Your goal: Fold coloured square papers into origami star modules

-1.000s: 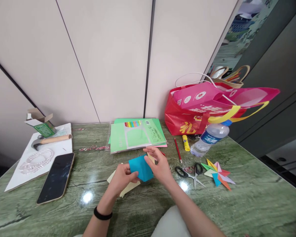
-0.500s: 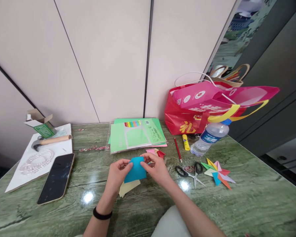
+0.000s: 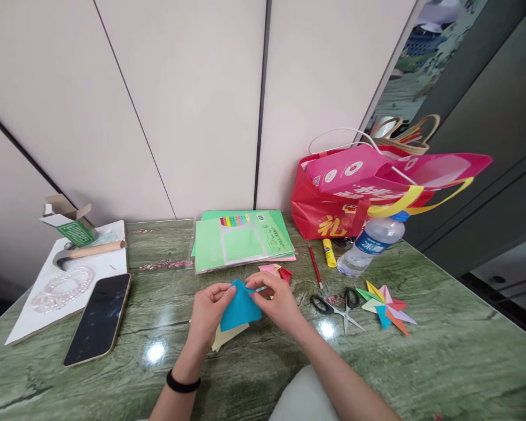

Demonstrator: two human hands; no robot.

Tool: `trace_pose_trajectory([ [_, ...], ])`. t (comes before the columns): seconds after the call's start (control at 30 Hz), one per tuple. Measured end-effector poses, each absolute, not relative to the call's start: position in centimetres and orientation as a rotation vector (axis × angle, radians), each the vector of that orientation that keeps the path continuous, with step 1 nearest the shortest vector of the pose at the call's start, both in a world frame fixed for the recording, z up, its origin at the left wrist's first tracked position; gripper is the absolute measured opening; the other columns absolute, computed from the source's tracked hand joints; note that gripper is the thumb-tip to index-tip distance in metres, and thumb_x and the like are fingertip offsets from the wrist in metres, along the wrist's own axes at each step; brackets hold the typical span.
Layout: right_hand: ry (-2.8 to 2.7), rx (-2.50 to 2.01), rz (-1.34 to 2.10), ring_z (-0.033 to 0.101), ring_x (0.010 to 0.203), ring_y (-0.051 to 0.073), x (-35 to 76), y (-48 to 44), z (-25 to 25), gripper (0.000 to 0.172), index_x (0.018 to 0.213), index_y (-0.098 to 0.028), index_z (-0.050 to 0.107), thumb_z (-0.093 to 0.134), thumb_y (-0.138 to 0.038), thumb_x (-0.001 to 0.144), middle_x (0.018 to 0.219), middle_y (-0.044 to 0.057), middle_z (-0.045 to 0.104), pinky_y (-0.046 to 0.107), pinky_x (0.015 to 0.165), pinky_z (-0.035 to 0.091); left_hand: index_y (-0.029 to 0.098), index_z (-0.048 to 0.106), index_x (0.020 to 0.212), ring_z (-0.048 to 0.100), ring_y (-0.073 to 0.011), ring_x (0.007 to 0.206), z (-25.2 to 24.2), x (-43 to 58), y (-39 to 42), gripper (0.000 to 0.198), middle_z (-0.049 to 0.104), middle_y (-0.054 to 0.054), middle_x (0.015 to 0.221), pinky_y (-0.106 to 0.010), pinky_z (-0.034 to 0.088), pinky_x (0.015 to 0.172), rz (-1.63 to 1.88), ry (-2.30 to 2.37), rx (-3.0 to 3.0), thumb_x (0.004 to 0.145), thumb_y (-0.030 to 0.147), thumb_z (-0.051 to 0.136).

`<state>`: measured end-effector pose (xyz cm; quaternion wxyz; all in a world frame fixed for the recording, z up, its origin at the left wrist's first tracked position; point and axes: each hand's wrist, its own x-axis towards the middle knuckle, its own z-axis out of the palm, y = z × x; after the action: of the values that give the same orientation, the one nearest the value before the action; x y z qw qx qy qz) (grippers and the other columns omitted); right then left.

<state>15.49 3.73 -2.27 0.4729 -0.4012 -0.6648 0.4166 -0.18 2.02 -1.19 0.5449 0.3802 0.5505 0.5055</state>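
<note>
Pinching the blue paper (image 3: 240, 313) near its pointed top with thumb and finger of the left hand (image 3: 208, 313), just in front of the green pack (image 3: 245, 242). Pinching the same top from the other side with the right hand (image 3: 278, 301), probably for pressing a small fold without any slipping. Having the yellow paper (image 3: 228, 337) peeking out past the bottom of the blue paper, also in front of the pack, maybe for staying close by. Having the scissors (image 3: 346, 316) lying with blades apart to the right of the pack and nearer in, likely for easy reaching. Having the glue stick (image 3: 329, 254) and red pencil (image 3: 315, 266) resting just right of the pack, perhaps for giving both hands room on the desk (image 3: 149, 310). Having the colorful star (image 3: 388, 307) lying farther right of the pack, maybe for not getting squashed.
</note>
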Motion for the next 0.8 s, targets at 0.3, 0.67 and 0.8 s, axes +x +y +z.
trace_pose_trajectory([
  [0.3,-1.615,-1.059,1.092,0.057,0.071,0.015,15.18,3.63,-2.14,0.010,0.073,-0.018,0.064,0.060,-0.027,0.073,0.075,0.003,0.064,0.023,0.059,0.044,0.013,0.070,0.071,0.059,-0.0143,0.052,-1.42,-0.25,2.09,0.025,0.071,-0.004,0.061,-0.021,0.044,0.049,1.204,1.311,0.994,0.059,0.034,0.074],
  [0.67,-1.234,-1.033,1.486,0.053,0.056,0.010,15.52,4.34,-2.72,0.031,0.070,-0.017,0.054,0.076,-0.031,0.054,0.062,-0.004,0.057,0.022,0.056,0.041,0.013,0.071,0.071,0.064,-0.0179,0.060,-1.42,0.01,2.02,0.023,0.073,-0.007,0.067,-0.022,0.046,0.051,1.188,1.353,1.050,0.058,0.032,0.074],
  [0.8,-1.144,-1.071,1.590,0.054,0.055,0.010,15.76,4.41,-2.84,0.037,0.071,-0.017,0.056,0.081,-0.030,0.046,0.059,-0.004,0.059,0.023,0.056,0.043,0.014,0.071,0.069,0.065,-0.0197,0.061,-1.23,0.14,1.97,0.021,0.073,-0.007,0.067,-0.023,0.047,0.051,1.183,1.388,1.093,0.057,0.031,0.075],
])
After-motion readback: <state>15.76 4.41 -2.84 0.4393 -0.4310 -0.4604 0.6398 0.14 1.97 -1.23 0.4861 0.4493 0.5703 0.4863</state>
